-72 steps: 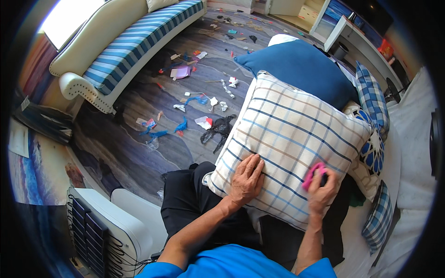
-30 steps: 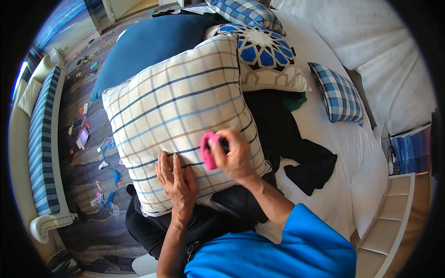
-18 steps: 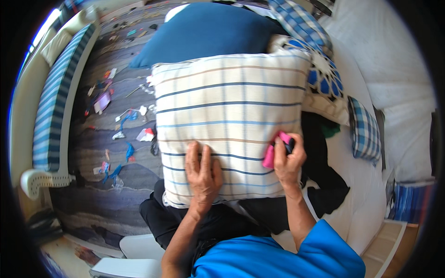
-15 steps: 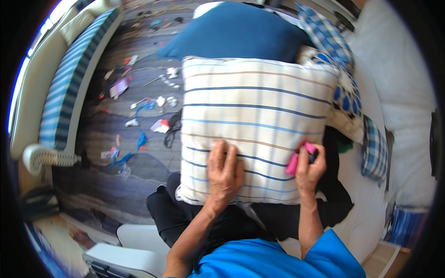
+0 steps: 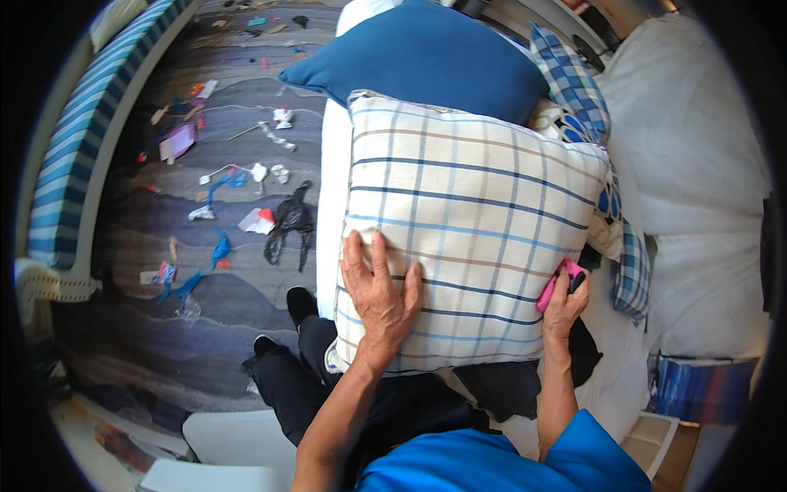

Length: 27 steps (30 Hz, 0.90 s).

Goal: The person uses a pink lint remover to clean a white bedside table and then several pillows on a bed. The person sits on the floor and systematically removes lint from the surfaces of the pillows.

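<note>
A large cream cushion (image 5: 471, 197) with blue and brown checked lines lies in front of me, over the white-covered bed edge and my lap. My left hand (image 5: 379, 303) rests on its lower left part, fingers spread and pressing lightly. At the cushion's lower right edge, my right hand (image 5: 562, 313) grips a small pink-and-black thing (image 5: 552, 289). Its pink side touches the fabric; my fingers hide much of it, so its exact kind does not show. Black cloth (image 5: 504, 389) lies beneath the cushion's near edge.
Behind it lies a dark blue cushion (image 5: 426, 66). Blue checked cushions (image 5: 630, 275) and a flower-patterned one (image 5: 605, 234) line the right side. Scraps and a black plastic bag (image 5: 293, 220) litter the grey floor (image 5: 221, 295) at left. A striped bench (image 5: 90, 131) stands far left.
The cushion has shifted slightly right in view and appears a little turned. My left hand's fingers have spread wider. My right hand, with the pink-and-black thing, is now nearer the cushion's right edge.
</note>
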Available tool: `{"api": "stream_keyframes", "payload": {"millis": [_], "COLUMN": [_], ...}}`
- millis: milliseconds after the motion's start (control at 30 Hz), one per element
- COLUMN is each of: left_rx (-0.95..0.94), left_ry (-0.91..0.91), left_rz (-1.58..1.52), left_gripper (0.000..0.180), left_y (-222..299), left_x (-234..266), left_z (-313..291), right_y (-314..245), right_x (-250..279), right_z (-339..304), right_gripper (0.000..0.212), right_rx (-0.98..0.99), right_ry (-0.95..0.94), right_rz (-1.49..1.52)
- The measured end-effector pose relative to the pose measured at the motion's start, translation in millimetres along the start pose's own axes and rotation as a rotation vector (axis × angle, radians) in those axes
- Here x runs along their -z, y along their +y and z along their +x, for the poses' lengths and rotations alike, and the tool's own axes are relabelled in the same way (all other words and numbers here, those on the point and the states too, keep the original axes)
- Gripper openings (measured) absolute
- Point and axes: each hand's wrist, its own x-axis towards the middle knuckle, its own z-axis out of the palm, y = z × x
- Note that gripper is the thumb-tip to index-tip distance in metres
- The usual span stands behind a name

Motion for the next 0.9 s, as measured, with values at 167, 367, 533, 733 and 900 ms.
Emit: {"api": "stream_keyframes", "payload": {"millis": [167, 367, 533, 733, 900], "left_rx": [0.037, 0.175, 0.229, 0.168, 0.212], "left_ry": [-0.093, -0.187, -0.209, -0.107, 0.004], "left_rz": [-0.050, -0.209, -0.260, -0.199, -0.338], "left_gripper": [0.078, 0.097, 0.091, 0.037, 0.012], "left_y": [-7, -19, -30, -42, -49], "left_x": [3, 6, 12, -1, 3], "left_z": [6, 16, 19, 15, 21], "right_y": [-15, 12, 12, 37, 32], "right_x": [4, 3, -6, -3, 13], "right_z": [-6, -3, -1, 4, 5], "right_gripper": [0.019, 0.035, 0.053, 0.022, 0.010], "right_rx": [0.006, -0.128, -0.300, -0.308, -0.295], "right_ry": [-0.037, 0.065, 0.051, 0.049, 0.058], "right_rz": [-0.072, -0.082, 0.081, 0.235, 0.520]}}
